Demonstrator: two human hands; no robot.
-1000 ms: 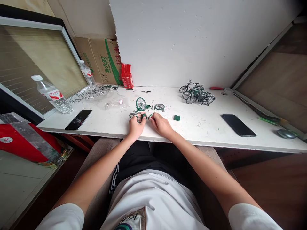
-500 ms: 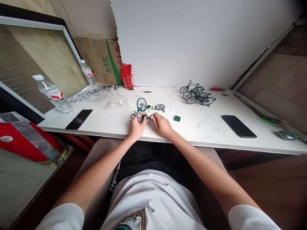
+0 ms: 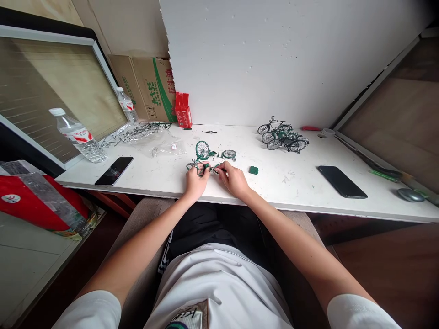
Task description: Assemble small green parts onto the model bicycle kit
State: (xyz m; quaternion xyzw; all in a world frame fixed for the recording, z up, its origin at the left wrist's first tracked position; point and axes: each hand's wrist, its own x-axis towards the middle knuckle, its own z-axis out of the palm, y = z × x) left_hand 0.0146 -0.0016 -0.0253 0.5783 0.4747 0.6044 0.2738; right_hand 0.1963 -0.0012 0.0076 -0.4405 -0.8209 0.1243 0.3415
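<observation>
Near the front edge of the white table, my left hand [image 3: 196,180] is closed on a small green model bicycle frame [image 3: 200,171]. From the right, my right hand [image 3: 233,178] pinches a thin green part [image 3: 217,168] at the frame's right end; the fingers hide most of it. Just behind my hands are an upright green spoked wheel [image 3: 202,150], a second wheel [image 3: 229,154] lying flat, and several tiny green pieces [image 3: 213,154]. A green block-like piece [image 3: 253,170] lies to the right of my right hand.
Finished-looking model bicycles [image 3: 283,135] stand at the back right. Phones lie left [image 3: 114,171] and right [image 3: 342,181]. Water bottles [image 3: 79,137], black sprue frames [image 3: 137,132], a clear bag [image 3: 168,147] and a red box [image 3: 183,111] are at the left. A screwdriver-like tool [image 3: 209,132] lies behind.
The fingers of my right hand have shifted slightly at the green part. My left hand keeps its hold on the bicycle frame. The whole view has moved very slightly.
</observation>
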